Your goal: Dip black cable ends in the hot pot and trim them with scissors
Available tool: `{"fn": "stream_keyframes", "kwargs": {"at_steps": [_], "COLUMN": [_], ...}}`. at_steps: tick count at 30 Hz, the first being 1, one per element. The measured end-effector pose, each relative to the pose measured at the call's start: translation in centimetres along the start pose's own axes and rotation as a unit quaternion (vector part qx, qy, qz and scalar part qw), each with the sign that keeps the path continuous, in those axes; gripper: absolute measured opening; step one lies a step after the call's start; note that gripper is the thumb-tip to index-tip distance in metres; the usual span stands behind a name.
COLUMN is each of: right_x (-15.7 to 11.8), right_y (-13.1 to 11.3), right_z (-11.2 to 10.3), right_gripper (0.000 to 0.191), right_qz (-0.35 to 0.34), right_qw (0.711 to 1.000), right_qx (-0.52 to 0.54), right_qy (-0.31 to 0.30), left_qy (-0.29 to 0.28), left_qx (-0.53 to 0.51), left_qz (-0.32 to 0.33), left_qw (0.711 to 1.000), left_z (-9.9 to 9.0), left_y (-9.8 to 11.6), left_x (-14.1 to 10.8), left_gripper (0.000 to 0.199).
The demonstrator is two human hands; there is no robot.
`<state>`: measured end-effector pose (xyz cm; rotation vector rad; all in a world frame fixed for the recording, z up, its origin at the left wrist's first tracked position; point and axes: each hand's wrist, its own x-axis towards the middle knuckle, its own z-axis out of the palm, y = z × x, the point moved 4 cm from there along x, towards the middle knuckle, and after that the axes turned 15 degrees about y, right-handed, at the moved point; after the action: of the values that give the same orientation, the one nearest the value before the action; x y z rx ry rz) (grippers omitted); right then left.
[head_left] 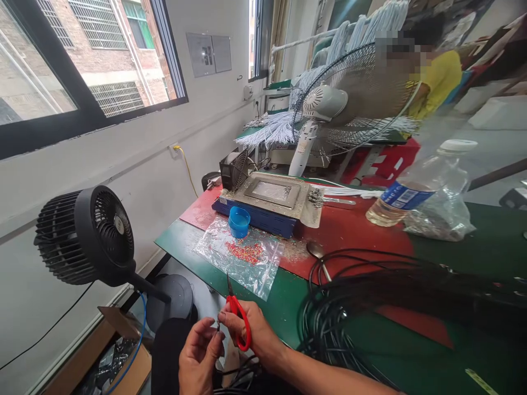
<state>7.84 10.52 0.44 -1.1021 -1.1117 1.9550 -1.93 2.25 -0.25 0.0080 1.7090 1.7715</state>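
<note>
My left hand is closed in a pinch on the thin dark end of a black cable. Red-handled scissors rest in my right hand, their dark blades pointing up and away from me. The thumb and fingertip of that hand also meet at the cable end, close to my left fingertips. More black cable runs down by my lap, partly hidden behind the hands. Just beyond the scissors lies a clear plastic bag with small red and yellow bits spread on it.
A blue cup stands before a blue solder pot. Coiled black cables cover the right side of the green table, near a spoon and a bottle. A black fan stands left. Behind a larger fan is a person in yellow.
</note>
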Motion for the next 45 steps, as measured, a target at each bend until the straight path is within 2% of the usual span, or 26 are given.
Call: {"fn": "stream_keyframes", "kwargs": {"at_steps": [6, 8, 12, 14, 18, 21, 25, 30, 32, 34, 36, 38, 42, 43, 44, 45], "right_x": [-0.5, -0.5, -0.6, -0.6, -0.5, -0.3, -0.1, -0.2, -0.3, -0.5, -1.0, -1.6, -2.4, -2.6, -2.6, -2.4], "right_y": [-0.8, -0.9, -1.0, -1.2, -1.4, -1.1, -0.7, -0.6, -0.7, -1.3, -2.1, -2.6, -3.4, -3.6, -3.7, -3.7], "right_z": [0.3, 0.4, 0.6, 0.6, 0.6, 0.3, 0.2, 0.4, 0.3, 0.0, -0.1, -0.1, -0.1, -0.1, -0.1, -0.1], "right_gripper": [0.044, 0.043, 0.040, 0.038, 0.037, 0.038, 0.041, 0.044, 0.042, 0.035, 0.028, 0.025, 0.025, 0.025, 0.024, 0.022], "right_qz": [0.028, 0.037, 0.058, 0.056, 0.002, -0.036, -0.006, -0.005, -0.060, -0.195, -0.359, -0.469, -0.580, -0.591, -0.586, -0.565], "right_qw": [0.998, 0.996, 0.992, 0.991, 0.995, 0.997, 0.998, 0.997, 0.996, 0.971, 0.904, 0.836, 0.755, 0.749, 0.756, 0.777], "right_qx": [0.042, 0.060, 0.074, 0.074, 0.047, 0.014, 0.044, 0.014, -0.045, -0.139, -0.228, -0.276, -0.293, -0.289, -0.280, -0.269], "right_qy": [-0.041, -0.060, -0.087, -0.093, -0.089, -0.061, -0.052, -0.070, -0.057, -0.009, 0.041, 0.066, 0.087, 0.083, 0.075, 0.067], "left_qy": [-0.003, 0.003, -0.014, -0.022, -0.049, -0.070, -0.088, -0.047, -0.032, -0.025, -0.031, -0.046, -0.060, -0.058, -0.056, -0.053], "left_qx": [0.007, -0.018, -0.101, -0.103, -0.054, -0.018, 0.002, -0.032, -0.056, -0.075, -0.094, -0.107, -0.118, -0.119, -0.122, -0.124], "left_qz": [0.038, 0.012, -0.088, -0.103, -0.026, 0.021, 0.034, 0.007, -0.023, -0.056, -0.075, -0.087, -0.115, -0.119, -0.120, -0.118], "left_qw": [0.999, 1.000, 0.991, 0.989, 0.997, 0.997, 0.996, 0.998, 0.998, 0.995, 0.992, 0.989, 0.985, 0.984, 0.984, 0.984], "left_z": [0.2, 0.3, 0.9, 1.1, 1.2, 1.1, 1.0, 1.0, 1.1, 1.2, 1.4, 1.6, 1.6, 1.5, 1.4, 1.3], "left_y": [0.3, 0.0, -0.5, -0.5, 0.1, 0.4, 0.6, 0.7, 0.4, 0.0, -0.2, -0.2, 0.4, 0.6, 0.7, 0.9], "left_x": [0.1, 0.2, 0.1, -0.1, -0.5, -0.4, -0.4, -0.4, -0.4, -0.4, -0.5, -0.7, -1.0, -1.0, -1.0, -0.9], "left_gripper": [0.037, 0.037, 0.039, 0.039, 0.035, 0.031, 0.029, 0.030, 0.030, 0.030, 0.033, 0.037, 0.038, 0.038, 0.037, 0.037]}}
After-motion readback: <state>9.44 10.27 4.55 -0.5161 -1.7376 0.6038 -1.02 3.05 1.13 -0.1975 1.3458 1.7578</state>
